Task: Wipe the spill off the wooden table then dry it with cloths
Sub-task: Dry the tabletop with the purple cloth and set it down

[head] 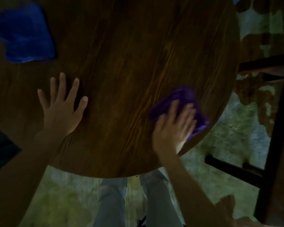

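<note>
On the round dark wooden table (129, 63), the right hand (172, 126) presses flat on a soft, crumpled purple cloth (179, 97) near the edge; the left hand (62, 108) rests splayed, empty. It likely bunches easily.

Purple cloth (179, 102) bunched near round wooden table (121, 63) right edge; blue cloth (25, 35) crumpled far left.

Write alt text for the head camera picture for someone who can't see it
The right hand presses a purple cloth flat near the right edge of a round wooden table. The left hand rests flat, fingers spread; a blue cloth lies far left.
</note>
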Demonstrator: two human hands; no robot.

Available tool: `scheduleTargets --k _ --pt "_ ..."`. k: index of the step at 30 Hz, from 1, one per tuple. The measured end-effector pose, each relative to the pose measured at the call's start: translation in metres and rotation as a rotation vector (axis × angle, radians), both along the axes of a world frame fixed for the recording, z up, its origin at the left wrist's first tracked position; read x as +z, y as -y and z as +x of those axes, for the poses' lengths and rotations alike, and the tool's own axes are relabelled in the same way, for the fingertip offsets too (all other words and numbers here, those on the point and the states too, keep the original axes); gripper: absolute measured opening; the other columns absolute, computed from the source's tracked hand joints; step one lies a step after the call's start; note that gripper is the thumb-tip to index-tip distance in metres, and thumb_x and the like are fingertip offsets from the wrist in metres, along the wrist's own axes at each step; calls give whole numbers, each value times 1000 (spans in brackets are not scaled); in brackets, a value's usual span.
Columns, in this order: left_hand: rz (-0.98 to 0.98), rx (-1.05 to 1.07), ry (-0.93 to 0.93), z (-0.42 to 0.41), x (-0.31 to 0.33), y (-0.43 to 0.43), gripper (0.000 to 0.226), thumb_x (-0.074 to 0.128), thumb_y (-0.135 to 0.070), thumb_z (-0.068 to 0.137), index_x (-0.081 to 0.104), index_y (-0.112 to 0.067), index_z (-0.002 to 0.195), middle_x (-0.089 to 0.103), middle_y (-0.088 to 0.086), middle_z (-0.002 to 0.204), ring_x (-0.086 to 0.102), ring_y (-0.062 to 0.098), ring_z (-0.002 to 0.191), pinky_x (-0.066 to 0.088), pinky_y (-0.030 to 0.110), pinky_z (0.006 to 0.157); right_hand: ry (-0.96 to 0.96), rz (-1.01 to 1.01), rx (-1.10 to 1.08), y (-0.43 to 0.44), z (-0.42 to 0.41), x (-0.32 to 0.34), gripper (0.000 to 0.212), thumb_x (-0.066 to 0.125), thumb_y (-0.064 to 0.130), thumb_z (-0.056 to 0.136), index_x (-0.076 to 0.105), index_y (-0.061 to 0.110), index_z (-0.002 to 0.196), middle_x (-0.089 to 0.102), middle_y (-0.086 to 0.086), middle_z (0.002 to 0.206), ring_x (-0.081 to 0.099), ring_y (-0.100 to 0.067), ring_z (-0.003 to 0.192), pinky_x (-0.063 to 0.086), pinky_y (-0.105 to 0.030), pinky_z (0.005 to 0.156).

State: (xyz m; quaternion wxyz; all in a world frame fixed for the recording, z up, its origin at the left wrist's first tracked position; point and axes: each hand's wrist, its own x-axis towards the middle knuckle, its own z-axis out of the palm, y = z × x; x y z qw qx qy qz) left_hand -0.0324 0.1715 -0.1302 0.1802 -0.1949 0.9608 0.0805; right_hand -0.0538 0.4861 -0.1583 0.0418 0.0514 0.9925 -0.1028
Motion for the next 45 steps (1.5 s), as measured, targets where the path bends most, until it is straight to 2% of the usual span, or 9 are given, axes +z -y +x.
scheduleTargets --k 7,10,15,17,24,27,33,41,45 --pt "7 9 -17 12 -8 4 66 14 -66 98 0 -41 158 -6 2 170 -8 30 155 -9 62 119 190 -100 1760 -50 1 -2 61 42 52 105 32 31 162 15 -12 172 7 -32 160 -3 -51 129" --pt "-3 -11 -12 8 -8 5 67 12 -68 97 -4 -44 157 -8 1 170 -12 32 154 -8 64 119 56 -41 1360 -91 -102 -4 56 36 52 106 36 32 159 26 -18 168 23 -40 156 16 -58 126" --pt "-45 19 -5 2 -12 12 69 11 -71 95 -9 -45 156 -15 0 169 -17 38 152 -9 66 118 19 -42 -193 -25 -152 1 62 25 51 105 22 32 164 14 -15 172 11 -36 159 10 -56 127" --pt "-50 33 -15 0 -14 13 68 11 -71 95 -9 -46 156 -15 0 169 -17 38 152 -8 66 118 -34 28 -34 29 -106 2 62 27 48 105 25 29 164 16 -17 171 13 -37 159 13 -58 126" --pt "-34 39 -45 4 -20 14 63 10 -65 99 -8 -47 155 -13 -1 169 -20 34 152 -5 65 120 200 -117 1959 34 -22 0 61 45 49 105 32 32 162 13 -11 173 5 -30 160 0 -49 129" --pt "-34 39 -41 1 -19 11 61 10 -63 100 -10 -47 155 -15 -1 168 -21 34 152 -5 65 120 39 -68 1778 10 -147 -8 57 39 49 106 39 28 159 26 -18 168 17 -37 157 3 -52 129" --pt "-28 44 -25 2 -16 12 63 7 -65 98 -9 -47 156 -17 -2 168 -25 33 151 -8 64 119 22 3 52 43 -254 6 62 20 51 106 18 33 165 11 -12 173 9 -35 159 11 -59 126" --pt "-32 43 -2 2 -19 14 64 9 -65 97 -6 -46 156 -15 -1 169 -23 33 152 -4 66 119 196 -42 2072 63 -106 5 63 50 49 103 33 32 161 17 -10 172 6 -33 159 -9 -49 128" --pt "-34 31 10 0 -18 17 64 11 -64 97 -3 -44 157 -11 1 169 -20 34 153 -2 67 119 39 -23 1703 72 -240 -2 57 49 44 103 42 31 158 29 -14 168 21 -36 157 13 -53 129"
